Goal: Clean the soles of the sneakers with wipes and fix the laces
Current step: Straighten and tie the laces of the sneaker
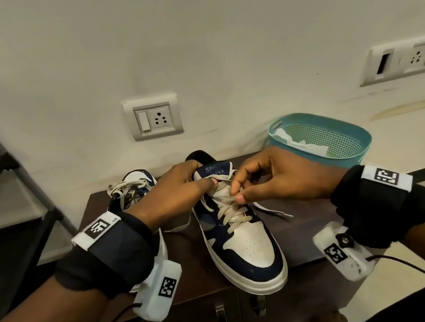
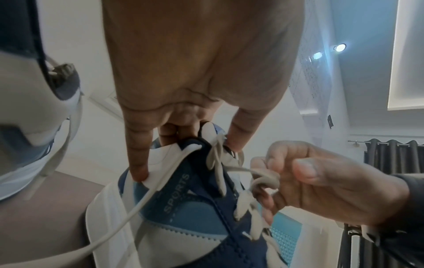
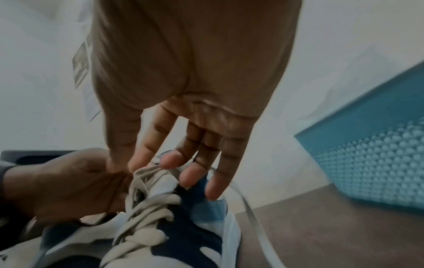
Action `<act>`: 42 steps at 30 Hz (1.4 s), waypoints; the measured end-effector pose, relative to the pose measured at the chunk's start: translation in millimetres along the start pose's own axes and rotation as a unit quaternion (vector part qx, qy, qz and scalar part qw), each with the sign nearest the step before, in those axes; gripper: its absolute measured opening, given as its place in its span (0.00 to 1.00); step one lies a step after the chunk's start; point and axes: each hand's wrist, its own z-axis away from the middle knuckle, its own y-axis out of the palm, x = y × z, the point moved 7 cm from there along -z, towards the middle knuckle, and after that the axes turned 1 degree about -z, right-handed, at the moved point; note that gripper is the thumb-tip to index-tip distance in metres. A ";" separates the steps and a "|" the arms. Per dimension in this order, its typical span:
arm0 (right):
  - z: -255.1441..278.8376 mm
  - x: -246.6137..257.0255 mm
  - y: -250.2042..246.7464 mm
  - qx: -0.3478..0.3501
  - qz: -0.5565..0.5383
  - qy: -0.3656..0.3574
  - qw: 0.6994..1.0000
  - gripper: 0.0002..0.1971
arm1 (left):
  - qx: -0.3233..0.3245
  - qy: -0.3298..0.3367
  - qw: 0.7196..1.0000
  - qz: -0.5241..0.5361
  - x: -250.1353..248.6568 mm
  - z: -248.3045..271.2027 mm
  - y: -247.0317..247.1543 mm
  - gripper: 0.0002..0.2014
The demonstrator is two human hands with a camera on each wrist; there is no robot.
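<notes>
Dark brown cabinet top (image 1: pixel 187 261) carries everything. Navy-and-white sneaker (image 1: pixel 248 243) stands upright at centre, toe past the front edge. Second sneaker (image 1: pixel 133 189) just left of it. Teal perforated basket (image 1: pixel 321 141) right of it, by the wall.

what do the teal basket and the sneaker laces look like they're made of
Teal basket: seemingly moulded plastic, matte, its walls a regular grid of small perforations. Laces: flat woven fabric, probably cotton or polyester, off-white and dull, bending softly where the right hand pinches them.
</notes>
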 end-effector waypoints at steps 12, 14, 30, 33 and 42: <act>-1.4 -10.0 -31.8 -0.129 0.053 -0.003 0.990 0.09 | 0.034 0.006 0.999 0.013 3.7 0.1 3.2 0.13; -6.1 -19.2 -34.7 -0.148 0.064 0.005 0.987 0.03 | 0.036 0.009 0.999 -0.010 5.1 1.3 3.1 0.14; -18.2 -27.7 -19.2 -0.121 0.060 0.036 0.990 0.03 | -0.001 0.030 0.999 -0.030 4.0 1.4 1.3 0.13; -17.6 -38.0 -15.9 -0.101 0.016 0.076 0.992 0.07 | 0.004 0.033 0.999 -0.029 5.2 0.1 1.3 0.11; -13.2 -41.3 -17.1 -0.152 -0.192 0.141 0.959 0.08 | 0.000 0.043 0.998 -0.054 2.1 -4.2 0.1 0.12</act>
